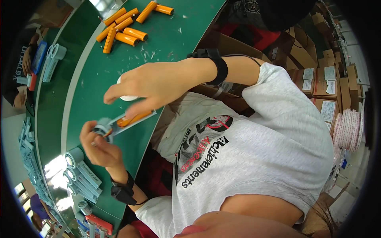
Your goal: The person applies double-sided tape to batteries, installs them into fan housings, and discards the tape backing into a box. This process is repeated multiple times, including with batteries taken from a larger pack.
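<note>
My left hand (101, 144) is closed around the round end of a pale blue-grey plastic housing (104, 129). The housing's long open handle points towards my body, with thin wires near the round end. An orange battery-like cylinder (137, 119) lies in that handle. Over it hovers my right hand (149, 85), palm down, index finger stretched out and thumb apart. The blurred thumb is close to or touching the cylinder; I cannot tell which. Behind the right hand's fingers, a white rounded thing (127, 97) shows in part. Whether the hand touches it is hidden.
Several loose orange cylinders (127, 37) lie on the green table (170, 45) at the far side. Finished-looking pale blue housings (81, 174) stand at left. Pale blue parts (28, 152) lie beyond a curved strip. Cartons (325, 83) fill the right. Another person (24, 71) works at far left.
</note>
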{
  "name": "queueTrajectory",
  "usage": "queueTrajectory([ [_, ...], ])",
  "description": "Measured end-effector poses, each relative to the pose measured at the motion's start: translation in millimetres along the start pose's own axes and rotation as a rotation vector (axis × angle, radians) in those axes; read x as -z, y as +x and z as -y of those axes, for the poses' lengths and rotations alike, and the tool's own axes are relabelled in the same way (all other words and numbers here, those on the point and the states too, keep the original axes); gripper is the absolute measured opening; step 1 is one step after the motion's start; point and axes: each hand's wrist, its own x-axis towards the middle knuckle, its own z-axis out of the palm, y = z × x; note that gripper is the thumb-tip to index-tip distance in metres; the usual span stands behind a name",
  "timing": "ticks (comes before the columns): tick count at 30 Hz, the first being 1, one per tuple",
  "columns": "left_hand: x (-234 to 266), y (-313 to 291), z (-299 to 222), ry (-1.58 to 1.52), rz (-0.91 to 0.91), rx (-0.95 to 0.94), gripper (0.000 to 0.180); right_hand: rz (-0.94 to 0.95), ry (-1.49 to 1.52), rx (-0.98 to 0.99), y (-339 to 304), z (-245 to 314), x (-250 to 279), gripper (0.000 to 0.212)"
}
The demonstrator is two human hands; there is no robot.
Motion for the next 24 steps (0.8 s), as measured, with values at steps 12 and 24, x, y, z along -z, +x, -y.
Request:
queueTrajectory([
  [12, -25.9, 205.5, 296.1, 0.499, 0.317, 0.068, 0.092, -0.036, -0.119, -0.517, 173.7, -154.2, 109.8, 0.027],
  [24, -79.6, 222.5, 337.4, 0.816, 0.640, 0.499, 0.086, -0.072, -0.443, -0.622, 180.1, -281.7, 110.7, 0.026],
])
